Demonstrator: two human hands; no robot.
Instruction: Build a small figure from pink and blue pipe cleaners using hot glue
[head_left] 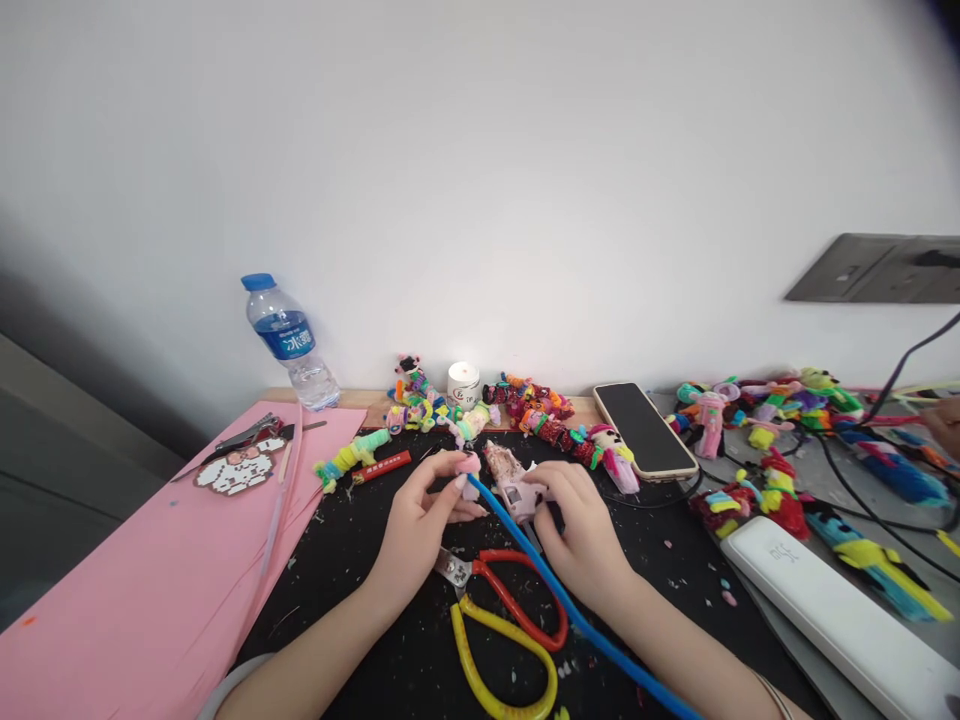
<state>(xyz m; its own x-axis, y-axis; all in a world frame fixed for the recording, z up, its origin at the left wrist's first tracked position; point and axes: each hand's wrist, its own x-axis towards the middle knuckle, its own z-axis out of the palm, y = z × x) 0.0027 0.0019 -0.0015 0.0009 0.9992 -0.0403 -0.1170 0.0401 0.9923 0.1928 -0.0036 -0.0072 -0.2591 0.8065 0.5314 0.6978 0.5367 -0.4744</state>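
My left hand point(425, 510) pinches a small pink fuzzy pipe-cleaner piece point(469, 466) between thumb and fingers. The end of a long blue pipe cleaner point(574, 610) meets that piece at my fingertips and runs down to the lower right, past my right wrist. With my right hand point(577, 520) I grip a small pale pink tool point(519, 494), which looks like a hot glue gun with a crusty brown-stained end. My fingers partly hide it. Below both hands lie scissors point(516, 640) with one red and one yellow handle loop, partly under the blue pipe cleaner.
A phone point(645, 430), a white power bank point(832, 610) and many colourful pipe-cleaner figures point(780, 410) lie to the right among black cables. Pink sheets point(165, 560) cover the left side. A water bottle point(289, 340) leans on the wall near a white tub point(463, 385).
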